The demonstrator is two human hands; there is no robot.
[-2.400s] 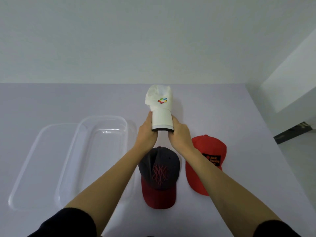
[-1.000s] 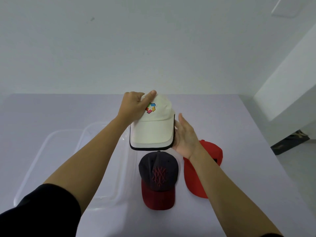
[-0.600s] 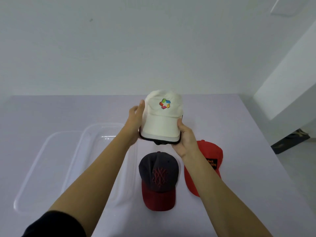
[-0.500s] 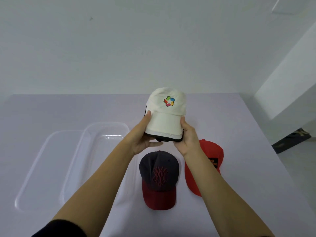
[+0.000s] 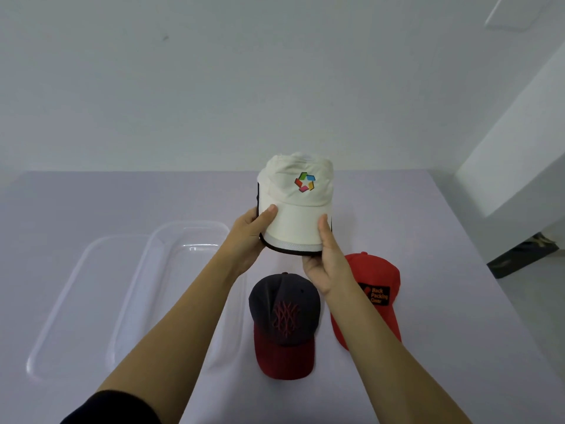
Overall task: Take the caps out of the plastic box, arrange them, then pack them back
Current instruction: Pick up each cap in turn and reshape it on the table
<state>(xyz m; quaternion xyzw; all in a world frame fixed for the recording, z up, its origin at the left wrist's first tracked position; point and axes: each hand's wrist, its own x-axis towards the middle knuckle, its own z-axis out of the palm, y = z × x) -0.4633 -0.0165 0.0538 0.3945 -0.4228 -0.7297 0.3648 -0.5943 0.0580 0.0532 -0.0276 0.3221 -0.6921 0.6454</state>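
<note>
While the white cap is held clear of the bench, left hand and right hand close their fingers on opposite brim edges; advise level, even pressure; plastic box stands empty beside.

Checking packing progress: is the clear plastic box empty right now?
Empty. Through the plastic box only bare table shows; all three caps are outside it.

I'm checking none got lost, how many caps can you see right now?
3: the white cap held in both hands, the dark cap with red brim and the red cap on the table. None visible in the box.
</note>
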